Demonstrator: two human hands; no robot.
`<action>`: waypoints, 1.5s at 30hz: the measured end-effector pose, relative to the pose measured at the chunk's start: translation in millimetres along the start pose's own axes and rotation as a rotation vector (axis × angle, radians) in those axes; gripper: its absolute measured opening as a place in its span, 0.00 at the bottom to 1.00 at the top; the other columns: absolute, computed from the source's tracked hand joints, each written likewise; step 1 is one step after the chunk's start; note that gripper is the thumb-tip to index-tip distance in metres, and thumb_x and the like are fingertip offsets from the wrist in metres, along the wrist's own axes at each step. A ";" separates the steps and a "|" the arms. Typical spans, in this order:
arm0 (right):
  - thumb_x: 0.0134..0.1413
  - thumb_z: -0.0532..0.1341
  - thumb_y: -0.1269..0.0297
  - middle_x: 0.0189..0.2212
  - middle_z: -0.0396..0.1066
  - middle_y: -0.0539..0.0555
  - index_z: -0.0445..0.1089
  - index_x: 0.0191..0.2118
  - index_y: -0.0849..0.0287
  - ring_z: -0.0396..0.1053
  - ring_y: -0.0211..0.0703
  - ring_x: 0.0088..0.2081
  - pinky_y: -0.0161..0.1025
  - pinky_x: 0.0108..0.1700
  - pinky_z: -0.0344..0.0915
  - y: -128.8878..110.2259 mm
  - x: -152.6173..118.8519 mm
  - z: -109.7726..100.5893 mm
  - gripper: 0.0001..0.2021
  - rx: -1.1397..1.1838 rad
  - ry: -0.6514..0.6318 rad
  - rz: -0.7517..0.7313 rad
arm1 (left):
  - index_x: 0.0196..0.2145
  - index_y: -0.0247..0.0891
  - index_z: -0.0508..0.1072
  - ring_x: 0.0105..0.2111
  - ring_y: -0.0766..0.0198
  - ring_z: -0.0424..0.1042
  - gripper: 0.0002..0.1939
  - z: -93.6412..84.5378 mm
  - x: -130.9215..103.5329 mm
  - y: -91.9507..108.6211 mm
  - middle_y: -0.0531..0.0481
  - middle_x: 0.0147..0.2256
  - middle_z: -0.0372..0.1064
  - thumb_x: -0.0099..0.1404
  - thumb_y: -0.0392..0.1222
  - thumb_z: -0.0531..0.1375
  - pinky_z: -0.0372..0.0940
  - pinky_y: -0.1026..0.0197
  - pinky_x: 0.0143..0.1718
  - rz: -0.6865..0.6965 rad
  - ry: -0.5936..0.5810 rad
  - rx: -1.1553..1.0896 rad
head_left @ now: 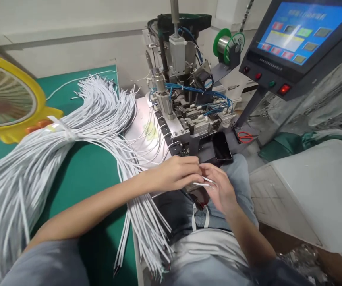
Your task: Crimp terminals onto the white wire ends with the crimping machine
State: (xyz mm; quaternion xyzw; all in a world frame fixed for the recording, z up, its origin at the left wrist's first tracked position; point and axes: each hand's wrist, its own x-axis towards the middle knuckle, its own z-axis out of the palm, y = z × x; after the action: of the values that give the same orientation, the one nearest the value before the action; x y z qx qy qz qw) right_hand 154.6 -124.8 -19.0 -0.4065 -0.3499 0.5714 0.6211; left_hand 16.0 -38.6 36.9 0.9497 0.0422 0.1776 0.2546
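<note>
My two hands meet above my lap, just in front of the machine. A short length of white cable [203, 184] shows between them, split into two thin ends. My left hand [178, 173] pinches it between thumb and fingers. The fingers of my right hand [221, 190] curl round the tips from the other side, partly hiding them. Beside my left forearm, a large bundle of white cables [99, 107] lies across the green table mat [99, 171]. More loose cables [149, 222] hang over the table's front edge.
A benchtop machine [185, 107] with blue air tubes stands ahead, a green wire spool [225, 45] and a lit touchscreen [302, 33] to its right. A dark phone [221, 146] and red-handled scissors [244, 137] lie nearby. A yellow fan [41, 105] is left; a white bin [316, 186] is right.
</note>
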 end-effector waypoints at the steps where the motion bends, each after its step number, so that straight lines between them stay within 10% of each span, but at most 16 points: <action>1: 0.54 0.54 0.50 0.34 0.73 0.57 0.68 0.39 0.59 0.72 0.46 0.34 0.43 0.33 0.69 -2.3 -4.9 3.2 0.18 0.042 -0.021 0.024 | 0.32 0.35 0.69 0.26 0.68 0.65 0.13 -1.0 -2.4 -0.5 0.49 0.26 0.64 0.69 0.40 0.49 0.60 0.67 0.27 -0.007 0.042 0.008; 9: 0.59 0.51 0.52 0.13 0.58 0.43 0.67 0.40 0.57 0.59 0.34 0.14 0.33 0.18 0.60 -0.7 -10.2 22.4 0.15 0.116 -0.136 -0.047 | 0.28 0.37 0.66 0.20 0.71 0.60 0.09 -20.8 -15.3 6.6 0.55 0.21 0.60 0.66 0.35 0.52 0.55 0.68 0.22 -0.166 0.407 0.139; 13: 0.53 0.60 0.58 0.25 0.68 0.50 0.70 0.39 0.56 0.65 0.36 0.24 0.36 0.26 0.64 -3.8 12.9 25.7 0.10 -0.041 0.092 -0.322 | 0.30 0.37 0.67 0.21 0.72 0.61 0.07 -20.4 -17.6 3.4 0.55 0.22 0.62 0.66 0.34 0.52 0.56 0.68 0.22 -0.186 0.413 0.113; 30: 0.49 0.63 0.68 0.24 0.70 0.51 0.75 0.28 0.56 0.66 0.36 0.24 0.34 0.23 0.60 -27.3 39.4 15.3 0.03 -0.472 0.011 -0.486 | 0.29 0.36 0.73 0.22 0.70 0.64 0.07 -6.7 -13.9 -3.9 0.52 0.22 0.65 0.63 0.35 0.56 0.59 0.67 0.23 -0.191 0.489 -0.024; 39: 0.51 0.59 0.71 0.13 0.50 0.44 0.73 0.23 0.59 0.51 0.31 0.17 0.33 0.21 0.54 -37.0 39.0 23.1 0.09 -0.852 0.046 -0.616 | 0.30 0.35 0.72 0.23 0.70 0.64 0.06 -2.9 -20.0 -18.2 0.51 0.23 0.67 0.63 0.33 0.55 0.57 0.68 0.22 -0.067 0.532 0.258; 45: 0.49 0.60 0.68 0.13 0.50 0.44 0.71 0.21 0.61 0.53 0.32 0.18 0.32 0.19 0.53 -26.5 45.5 28.7 0.10 -0.648 0.068 -0.566 | 0.28 0.33 0.71 0.22 0.71 0.63 0.05 -0.8 -19.2 -15.9 0.53 0.22 0.64 0.62 0.32 0.57 0.57 0.69 0.22 -0.079 0.579 0.153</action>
State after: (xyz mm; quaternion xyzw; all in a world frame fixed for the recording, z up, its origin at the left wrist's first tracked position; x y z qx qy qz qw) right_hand 144.7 -77.0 15.8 -0.4870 -0.5883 0.2252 0.6050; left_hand -2.0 -27.7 23.6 0.8737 0.1633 0.4270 0.1664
